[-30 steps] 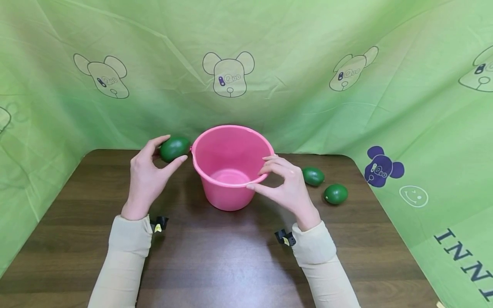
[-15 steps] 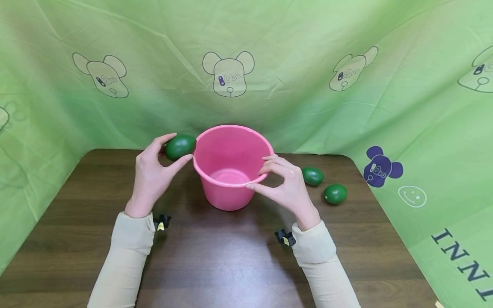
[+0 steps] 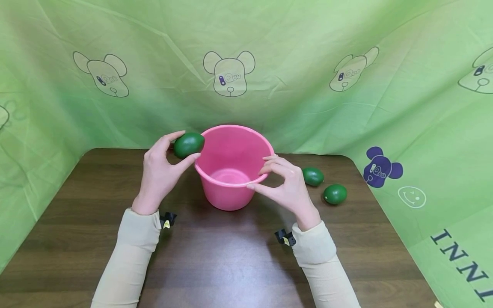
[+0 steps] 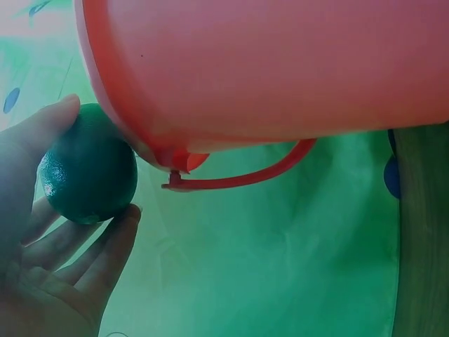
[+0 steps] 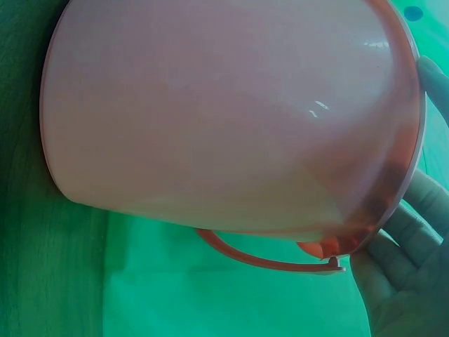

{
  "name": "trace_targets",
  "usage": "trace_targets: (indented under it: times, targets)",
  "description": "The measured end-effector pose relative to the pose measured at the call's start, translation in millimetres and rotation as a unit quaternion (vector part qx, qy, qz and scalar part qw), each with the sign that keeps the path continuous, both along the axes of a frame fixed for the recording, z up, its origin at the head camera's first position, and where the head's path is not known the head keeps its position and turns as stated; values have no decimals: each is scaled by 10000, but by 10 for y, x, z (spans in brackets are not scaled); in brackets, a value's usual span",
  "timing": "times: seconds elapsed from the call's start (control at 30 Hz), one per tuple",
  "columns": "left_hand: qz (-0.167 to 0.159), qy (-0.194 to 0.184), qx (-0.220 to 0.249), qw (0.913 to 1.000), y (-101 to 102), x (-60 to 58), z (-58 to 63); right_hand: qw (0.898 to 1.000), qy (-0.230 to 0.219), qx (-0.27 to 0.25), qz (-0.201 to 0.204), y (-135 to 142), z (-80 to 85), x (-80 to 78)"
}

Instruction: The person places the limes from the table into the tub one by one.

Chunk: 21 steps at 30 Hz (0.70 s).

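A dark green, lime-like fruit [image 3: 188, 145] is held between the thumb and fingers of my left hand [image 3: 159, 175], raised at the left rim of a pink bucket [image 3: 227, 194]. In the head view the fruit overlaps that rim. The left wrist view shows the same green fruit [image 4: 91, 165] pinched beside the bucket's edge, with the bucket's handle [image 4: 238, 181] hanging behind. On the other side, my right hand [image 3: 286, 184] grips the bucket's right rim, thumb outside at the front and fingers over the edge. Inside, the bucket's bottom shows bare.
Two more green fruits [image 3: 313, 176] lie on the wooden table [image 3: 227, 265] right of the bucket, behind and beside my right wrist. A green printed curtain [image 3: 285, 107] hangs close behind the bucket and along both sides of the table.
My left hand has moved right and slightly up with the green fruit, from beside the bucket to its left rim. My right hand and the bucket have stayed in place.
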<state>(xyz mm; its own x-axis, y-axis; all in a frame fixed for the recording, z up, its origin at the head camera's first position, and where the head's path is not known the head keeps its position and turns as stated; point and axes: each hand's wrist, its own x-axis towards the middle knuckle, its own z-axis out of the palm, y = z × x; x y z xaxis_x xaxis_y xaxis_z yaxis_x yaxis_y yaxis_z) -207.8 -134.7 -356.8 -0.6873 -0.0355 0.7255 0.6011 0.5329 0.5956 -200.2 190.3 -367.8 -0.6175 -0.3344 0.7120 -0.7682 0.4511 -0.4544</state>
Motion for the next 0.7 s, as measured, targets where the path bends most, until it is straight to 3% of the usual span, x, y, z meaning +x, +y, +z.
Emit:
trace_targets:
  times: [0.7]
  targets:
    - [-311, 181, 41, 9993, 158, -42, 69, 10000, -7, 2, -54, 0, -8, 5]
